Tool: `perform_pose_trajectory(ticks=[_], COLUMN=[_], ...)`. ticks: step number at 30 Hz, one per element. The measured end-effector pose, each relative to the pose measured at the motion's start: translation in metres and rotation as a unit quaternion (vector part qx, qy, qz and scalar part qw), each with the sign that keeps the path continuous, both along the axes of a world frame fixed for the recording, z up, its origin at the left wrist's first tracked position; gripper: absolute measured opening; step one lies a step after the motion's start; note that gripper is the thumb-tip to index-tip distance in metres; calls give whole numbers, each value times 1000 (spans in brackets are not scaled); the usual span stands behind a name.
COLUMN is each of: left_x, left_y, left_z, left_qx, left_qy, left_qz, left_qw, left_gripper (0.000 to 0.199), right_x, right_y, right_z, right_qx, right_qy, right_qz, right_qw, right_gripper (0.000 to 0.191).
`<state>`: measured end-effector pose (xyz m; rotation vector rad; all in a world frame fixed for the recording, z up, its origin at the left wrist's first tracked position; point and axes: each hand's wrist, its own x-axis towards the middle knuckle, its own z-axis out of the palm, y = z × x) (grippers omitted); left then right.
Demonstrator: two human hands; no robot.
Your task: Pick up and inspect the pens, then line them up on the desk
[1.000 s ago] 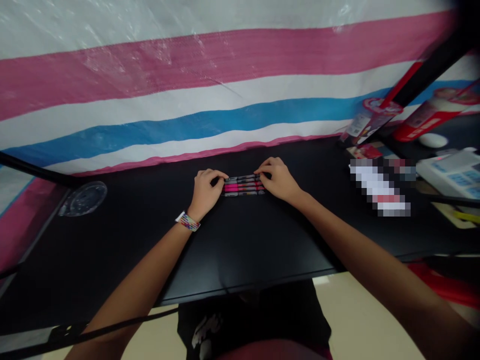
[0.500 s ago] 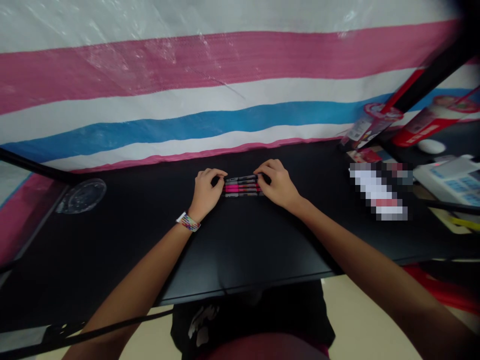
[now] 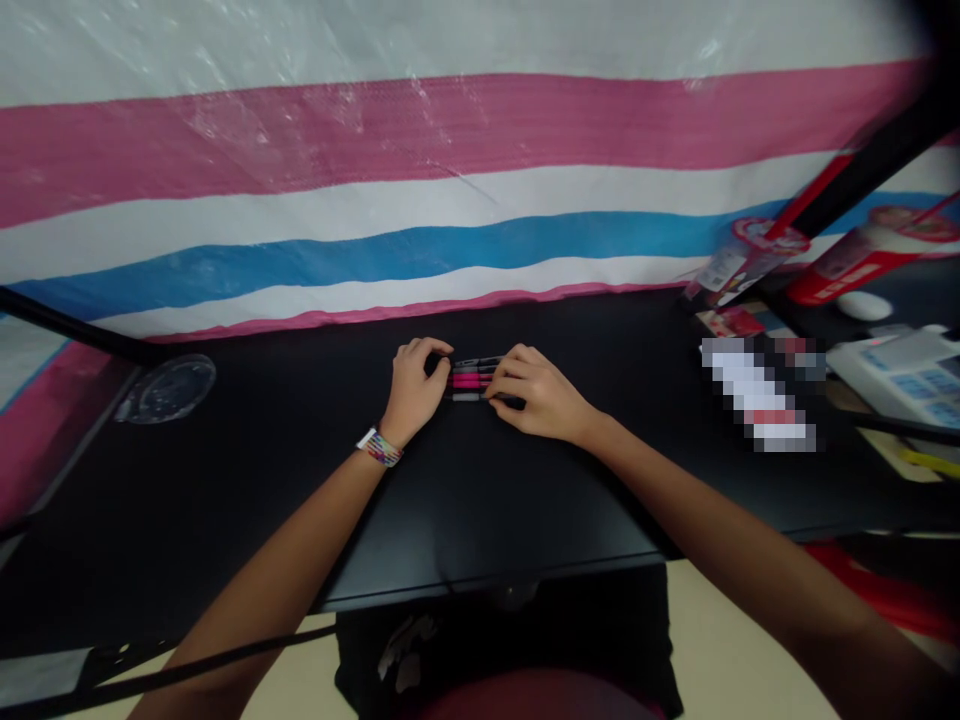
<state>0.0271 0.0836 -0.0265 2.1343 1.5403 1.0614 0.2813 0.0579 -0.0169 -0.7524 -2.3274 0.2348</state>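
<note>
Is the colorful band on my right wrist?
No, the colorful band is around the wrist of your left hand, while your right hand has none at its wrist.

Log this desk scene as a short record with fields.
surface: black table
pens: side by side, pink between greyish ones; exact count unclear
left hand: at the pens' left ends
right hand: fingers over their right part
left wrist: multicoloured band
far left: clear plastic item
backdrop: striped sheet
</note>
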Motion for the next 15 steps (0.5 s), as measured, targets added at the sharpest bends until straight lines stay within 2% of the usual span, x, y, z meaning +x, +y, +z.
perform_pose_trajectory(ticks=[8,11,15], left_x=[3,4,7], left_y=[-7,-14,-20], left_z=[10,16,17], left_qx=[35,67,121], left_qy=[-23,-15,-2], left_qz=[-21,-59,-108], left_qw=[999,996,987], left_gripper=[14,16,11], right_x=[1,-1,1], right_y=[2,2,5], right_z=[-3,-3,-2], right_qx=[-5,-25,-90], right_qy=[8,93,209], right_qz=[30,28,-23], right_qw=[1000,995,973], right_gripper=[14,16,15])
